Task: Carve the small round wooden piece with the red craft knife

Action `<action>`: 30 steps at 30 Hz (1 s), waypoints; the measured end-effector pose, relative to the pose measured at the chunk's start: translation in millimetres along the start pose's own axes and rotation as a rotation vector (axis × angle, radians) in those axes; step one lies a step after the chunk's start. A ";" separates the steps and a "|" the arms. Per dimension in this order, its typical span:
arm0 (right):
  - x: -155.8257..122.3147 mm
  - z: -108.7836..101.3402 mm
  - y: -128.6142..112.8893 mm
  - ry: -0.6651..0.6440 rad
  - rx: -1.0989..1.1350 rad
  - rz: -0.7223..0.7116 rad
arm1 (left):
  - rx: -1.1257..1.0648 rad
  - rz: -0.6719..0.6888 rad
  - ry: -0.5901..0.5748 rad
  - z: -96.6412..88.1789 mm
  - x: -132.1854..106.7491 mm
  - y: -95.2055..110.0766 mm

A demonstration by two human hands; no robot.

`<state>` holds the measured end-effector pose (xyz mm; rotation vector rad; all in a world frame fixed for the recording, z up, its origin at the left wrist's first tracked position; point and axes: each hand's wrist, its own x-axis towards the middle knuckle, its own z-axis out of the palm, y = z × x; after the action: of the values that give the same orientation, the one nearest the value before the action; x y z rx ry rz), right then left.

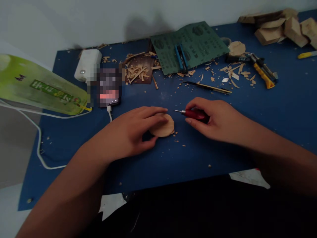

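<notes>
Big picture first: a blue-topped counter point(284, 115) stretches across the view against a pale wall point(74, 19), and it's a busy one! Upper right, a heap of pale wood blocks point(279, 31). Upper centre, green sandpaper sheets point(190, 46) with a blue-bodied tool point(181, 58) lying on them. Far left, a green printed plastic bag point(37, 86) sprawls in from the edge, close to a white power adapter point(87, 64) and a blurred phone point(109, 87) with a white cable point(109, 114) running from it. Right of centre sits a yellow utility knife point(264, 74), and below the sandpaper a slim carving knife point(208, 87) lies among the shavings, while a dark wooden piece point(138, 69) up top is piled with curls.

Now to the action at lower centre! The left hand point(126, 130) is spread over a small round wooden disc point(164, 127), its grip closed down, pinning the disc flat on the counter. The right hand point(210, 120) has its grip clamped on a red-handled awl point(195, 114), the steel tip aimed left, just off the disc's edge and not touching. This looks like the set-up for fine work on the disc, and any cut calls for closing that small gap. Tiny wood chips point(176, 134) dot the counter right beside it.
</notes>
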<state>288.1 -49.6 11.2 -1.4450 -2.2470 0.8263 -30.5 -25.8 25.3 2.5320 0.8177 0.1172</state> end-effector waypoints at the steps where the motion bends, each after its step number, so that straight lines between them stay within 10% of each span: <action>1: -0.9 -0.4 -0.5 -0.004 -0.014 -0.004 | -0.009 -0.013 0.002 -0.2 -0.2 -2.3; 30: -20.8 -0.9 -15.7 -0.192 -0.513 -0.314 | -0.066 0.106 0.132 21.0 5.0 -31.8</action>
<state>286.3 -73.1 22.4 -1.1826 -2.8836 0.3091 -38.7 -9.0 -8.3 2.5253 0.7166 0.3443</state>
